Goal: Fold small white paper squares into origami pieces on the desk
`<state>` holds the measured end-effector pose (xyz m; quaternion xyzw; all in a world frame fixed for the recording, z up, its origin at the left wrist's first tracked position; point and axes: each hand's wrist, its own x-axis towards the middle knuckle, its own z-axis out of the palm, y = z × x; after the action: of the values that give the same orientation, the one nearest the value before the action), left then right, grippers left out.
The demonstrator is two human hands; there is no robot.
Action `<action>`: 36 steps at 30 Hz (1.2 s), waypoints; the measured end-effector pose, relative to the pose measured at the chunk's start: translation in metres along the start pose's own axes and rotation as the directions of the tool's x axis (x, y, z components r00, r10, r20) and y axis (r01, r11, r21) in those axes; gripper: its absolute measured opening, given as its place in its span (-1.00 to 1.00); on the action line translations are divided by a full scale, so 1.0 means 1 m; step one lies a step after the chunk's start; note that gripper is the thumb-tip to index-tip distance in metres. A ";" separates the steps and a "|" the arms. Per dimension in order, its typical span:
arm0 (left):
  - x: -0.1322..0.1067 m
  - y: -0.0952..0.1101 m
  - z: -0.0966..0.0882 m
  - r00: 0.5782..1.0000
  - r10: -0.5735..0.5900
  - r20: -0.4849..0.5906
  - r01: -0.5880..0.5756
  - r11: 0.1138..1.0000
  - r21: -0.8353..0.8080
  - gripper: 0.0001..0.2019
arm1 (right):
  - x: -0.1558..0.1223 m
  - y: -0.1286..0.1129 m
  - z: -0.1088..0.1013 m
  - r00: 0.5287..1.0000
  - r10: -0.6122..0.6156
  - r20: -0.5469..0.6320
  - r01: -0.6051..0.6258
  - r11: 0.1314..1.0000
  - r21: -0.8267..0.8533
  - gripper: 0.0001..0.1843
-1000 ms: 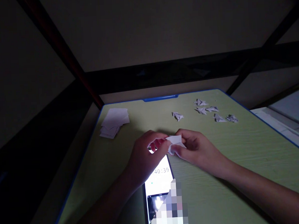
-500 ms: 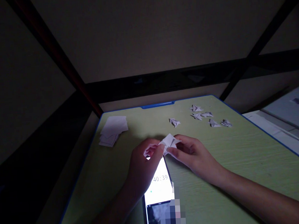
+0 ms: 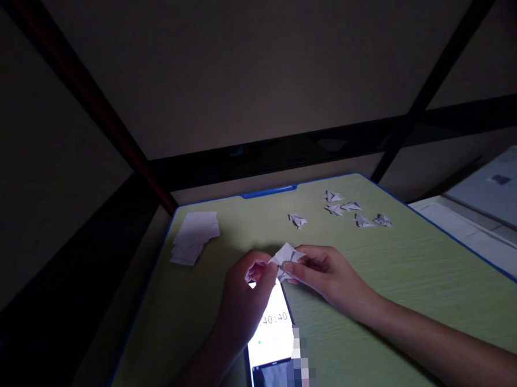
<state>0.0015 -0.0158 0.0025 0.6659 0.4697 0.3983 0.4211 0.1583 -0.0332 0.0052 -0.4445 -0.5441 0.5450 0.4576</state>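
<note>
A small white folded paper is pinched between my two hands above the table. My left hand grips its left side, thumb on top and fingers curled behind. On the right side, my right hand presses its thumb onto the paper's face; its other fingers are partly hidden beneath. Creases and pointed corners show on the paper. Directly below the hands lies a lit phone with a running timer on its screen, partly covered by my left hand.
A stack of white paper sheets lies at the table's far left. Several folded paper pieces rest at the back right, with a single folded piece nearer the middle. The green table has a blue rim. White boxes stand beyond its right edge.
The view has tilted slightly, so everything sits a little lower and further left. My right thumb has shifted inward over the paper, close to the left thumb. The timer has advanced.
</note>
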 end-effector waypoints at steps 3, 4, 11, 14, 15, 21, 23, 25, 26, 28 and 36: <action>0.000 0.000 0.000 1.000 0.020 -0.004 -0.020 1.000 0.023 -0.89 | 0.000 0.001 -0.001 1.000 0.010 -0.015 -0.010 0.999 -0.035 -0.73; 0.000 0.001 0.000 1.000 0.024 -0.007 -0.024 0.999 0.032 -0.89 | 0.000 0.001 -0.001 1.000 0.007 -0.014 -0.008 0.999 -0.042 -0.74; 0.000 0.001 -0.003 0.997 0.077 -0.019 -0.074 0.990 0.117 -0.90 | 0.000 0.000 -0.001 0.999 -0.012 0.031 0.014 0.997 -0.074 -0.76; 0.000 0.000 -0.003 0.989 0.144 -0.022 -0.137 0.973 0.185 -0.92 | 0.000 0.002 -0.002 0.999 -0.002 0.043 0.006 0.997 -0.076 -0.79; 0.000 -0.001 -0.003 0.986 0.164 -0.021 -0.157 0.967 0.200 -0.93 | 0.000 0.003 -0.002 0.999 0.002 0.044 0.002 0.997 -0.076 -0.79; 0.001 -0.004 -0.004 0.963 0.268 -0.029 -0.249 0.925 0.289 -0.93 | 0.001 0.008 -0.003 0.999 0.014 0.049 -0.010 0.998 -0.068 -0.77; 0.002 -0.004 -0.005 0.951 0.309 -0.022 -0.287 0.906 0.312 -0.93 | 0.001 0.007 -0.003 0.998 0.020 0.051 -0.017 0.998 -0.066 -0.77; 0.002 -0.002 -0.005 0.949 0.316 -0.014 -0.296 0.903 0.311 -0.94 | 0.001 0.007 -0.003 0.998 0.021 0.054 -0.017 0.998 -0.067 -0.76; 0.002 -0.002 -0.005 0.953 0.301 -0.016 -0.283 0.910 0.302 -0.94 | 0.001 0.007 -0.003 0.998 0.020 0.057 -0.016 0.998 -0.066 -0.76; 0.002 0.000 -0.004 0.970 0.242 -0.028 -0.226 0.938 0.261 -0.95 | 0.001 0.008 -0.004 0.998 0.024 0.063 -0.020 0.998 -0.063 -0.77; 0.006 0.001 -0.004 1.000 0.020 -0.004 -0.020 0.998 0.065 -0.92 | 0.001 0.005 -0.004 0.996 0.027 0.082 -0.025 0.999 -0.028 -0.82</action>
<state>-0.0011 -0.0095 0.0054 0.6830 0.4766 0.3885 0.3942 0.1617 -0.0314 0.0002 -0.4349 -0.5638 0.5615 0.4216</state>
